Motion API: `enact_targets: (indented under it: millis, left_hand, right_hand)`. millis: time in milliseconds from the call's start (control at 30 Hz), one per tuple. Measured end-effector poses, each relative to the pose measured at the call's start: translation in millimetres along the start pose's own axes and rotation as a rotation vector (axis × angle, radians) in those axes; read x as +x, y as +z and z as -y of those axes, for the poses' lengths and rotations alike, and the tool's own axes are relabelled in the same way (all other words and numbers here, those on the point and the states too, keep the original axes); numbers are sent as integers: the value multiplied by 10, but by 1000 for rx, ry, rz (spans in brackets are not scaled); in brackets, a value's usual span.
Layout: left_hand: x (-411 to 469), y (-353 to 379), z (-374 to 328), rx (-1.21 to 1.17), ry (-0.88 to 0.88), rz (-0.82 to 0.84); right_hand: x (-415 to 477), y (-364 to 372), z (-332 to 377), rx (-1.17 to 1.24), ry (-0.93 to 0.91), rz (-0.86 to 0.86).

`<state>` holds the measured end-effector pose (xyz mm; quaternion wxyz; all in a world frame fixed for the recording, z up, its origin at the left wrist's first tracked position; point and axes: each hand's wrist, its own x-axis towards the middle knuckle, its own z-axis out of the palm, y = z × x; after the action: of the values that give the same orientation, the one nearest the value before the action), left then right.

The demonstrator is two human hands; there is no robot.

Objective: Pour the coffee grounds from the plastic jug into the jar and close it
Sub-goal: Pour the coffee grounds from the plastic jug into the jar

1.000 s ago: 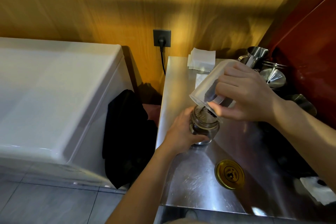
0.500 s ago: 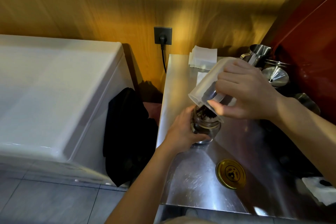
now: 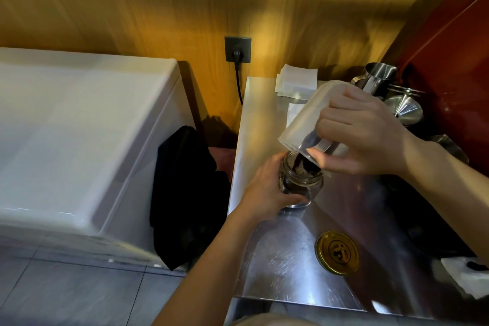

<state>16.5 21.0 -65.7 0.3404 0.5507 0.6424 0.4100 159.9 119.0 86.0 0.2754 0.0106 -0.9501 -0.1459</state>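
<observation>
A small glass jar (image 3: 304, 180) stands on the steel counter (image 3: 280, 267), partly filled with dark coffee grounds. My left hand (image 3: 264, 190) wraps around its left side. My right hand (image 3: 362, 132) grips a translucent plastic jug (image 3: 304, 119), tipped steeply mouth-down over the jar. Dark grounds slide from the jug's lip into the jar mouth. The gold metal lid (image 3: 337, 252) lies flat on the counter, nearer to me and to the right of the jar.
Folded white paper filters (image 3: 296, 82) lie at the counter's back. Steel pitcher (image 3: 375, 77) and steel funnel (image 3: 404, 108) stand at the back right by a red wall. A white appliance (image 3: 79, 140) and black cloth (image 3: 185, 193) sit left of the counter. White tissue (image 3: 468, 275) at right edge.
The jug has tilted a little more and the dark grounds in the jar have risen. Both hands keep their grips in nearly the same places.
</observation>
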Motion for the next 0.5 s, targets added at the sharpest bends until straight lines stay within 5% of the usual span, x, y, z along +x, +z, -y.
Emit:
enact_targets:
  millis: [500]
  left_hand:
    - [-16,-21,-59,-23,-12,0]
  right_hand:
    - [-10,-14,-20,-20,-58,9]
